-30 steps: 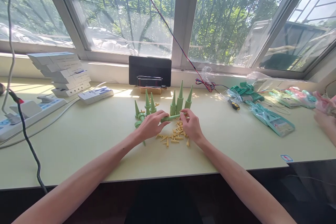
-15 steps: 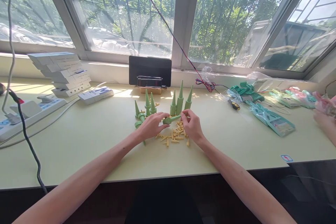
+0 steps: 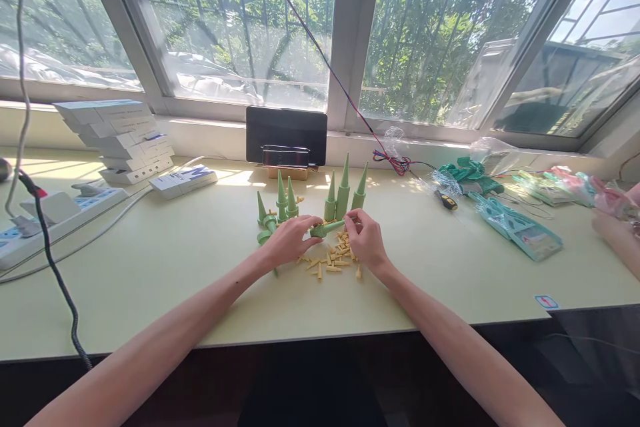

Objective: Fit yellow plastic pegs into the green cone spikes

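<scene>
One green pointed piece point(image 3: 331, 227) lies nearly flat between the person's left hand point(image 3: 294, 240) and right hand point(image 3: 367, 238), just above the worktop point(image 3: 450, 273). The left fingers grasp its wider end between thumb and forefinger; the right fingers are pinched on its narrow end, so it tapers from left to right, the tip rising slightly. Under and just in front of it is a loose scatter of small yellow pegs point(image 3: 334, 269), most of them lying on their sides.

Three green spires point(image 3: 343, 197) stand upright behind the right hand, the middle one tallest. More green cones point(image 3: 282, 200) stand behind the left hand, and others beside them are partly hidden by that hand.

Farther back, a dark screen point(image 3: 287, 123) leans near the window point(image 3: 240, 33), with a smaller dark slab point(image 3: 285, 156) in front of it. Toward the left are a stack of white boxes point(image 3: 125, 140), a single white box point(image 3: 183, 179) lying apart and a white power strip point(image 3: 103, 207). Toward the right, a tangle of wires point(image 3: 397, 164) lies by the sill, near a yellow and black tool point(image 3: 446, 200) and a teal packet point(image 3: 535, 235). At the far right edge, another person's hand point(image 3: 613, 230) touches pinkish wrapping point(image 3: 611, 201).
</scene>
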Available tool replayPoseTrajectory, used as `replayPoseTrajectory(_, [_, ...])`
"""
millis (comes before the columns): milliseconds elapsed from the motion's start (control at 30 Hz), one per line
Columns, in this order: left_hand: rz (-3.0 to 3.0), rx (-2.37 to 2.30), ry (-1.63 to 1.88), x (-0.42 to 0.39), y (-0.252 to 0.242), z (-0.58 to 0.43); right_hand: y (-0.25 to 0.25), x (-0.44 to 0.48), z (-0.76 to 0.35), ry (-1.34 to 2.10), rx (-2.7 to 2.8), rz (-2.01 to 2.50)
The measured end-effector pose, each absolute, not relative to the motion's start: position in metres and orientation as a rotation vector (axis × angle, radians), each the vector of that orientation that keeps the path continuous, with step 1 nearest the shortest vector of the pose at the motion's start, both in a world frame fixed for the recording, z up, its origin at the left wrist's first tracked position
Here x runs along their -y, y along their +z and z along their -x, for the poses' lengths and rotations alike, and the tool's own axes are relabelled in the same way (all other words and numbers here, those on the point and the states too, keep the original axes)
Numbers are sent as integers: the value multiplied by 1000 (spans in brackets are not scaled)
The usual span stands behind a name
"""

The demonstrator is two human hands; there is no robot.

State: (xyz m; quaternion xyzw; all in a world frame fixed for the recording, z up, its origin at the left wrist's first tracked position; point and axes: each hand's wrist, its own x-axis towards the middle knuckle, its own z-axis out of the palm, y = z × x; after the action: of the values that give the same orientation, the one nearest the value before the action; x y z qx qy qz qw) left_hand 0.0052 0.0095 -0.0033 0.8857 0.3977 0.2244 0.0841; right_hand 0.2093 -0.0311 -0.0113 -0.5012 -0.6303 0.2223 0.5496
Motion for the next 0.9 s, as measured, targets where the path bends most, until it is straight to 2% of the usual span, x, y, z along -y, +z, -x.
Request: replayPoseTrajectory(900, [-2675,-1193,626,-7,-5,-7,-15,28,-211,553,1452,1211])
